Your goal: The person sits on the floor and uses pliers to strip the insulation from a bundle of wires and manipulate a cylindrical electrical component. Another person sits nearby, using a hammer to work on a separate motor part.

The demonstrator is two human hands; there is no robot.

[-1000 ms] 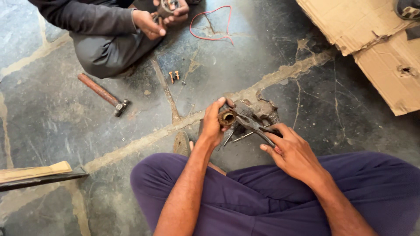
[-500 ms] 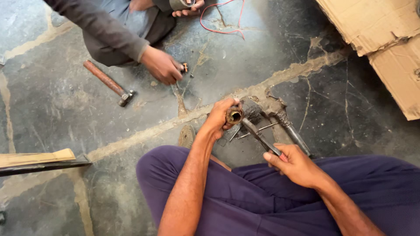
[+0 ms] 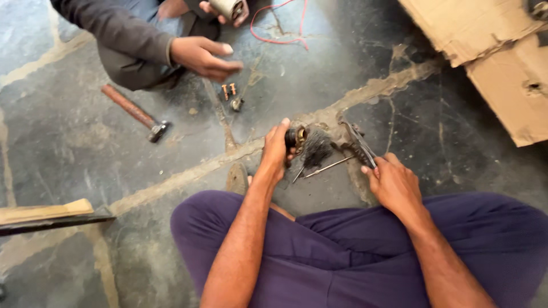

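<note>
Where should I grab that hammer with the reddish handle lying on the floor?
Probably grip the hammer with the reddish-brown handle mid-shaft, from above. It lies flat on the grey stone floor, its long bare handle clear all round, the heavy metal head at its lower right end.

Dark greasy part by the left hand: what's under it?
The dark greasy part rests on the stone floor, with two thin rods poking out beneath. The left hand covers its left side.

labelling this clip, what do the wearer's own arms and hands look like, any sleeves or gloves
Both forearms are bare right down to the left hand and right hand: no sleeves in view, no gloves, no watch, ring or band visible. The fingers look smudged with dark grime. Below the arms, loose purple trousers cover the folded legs.
</note>
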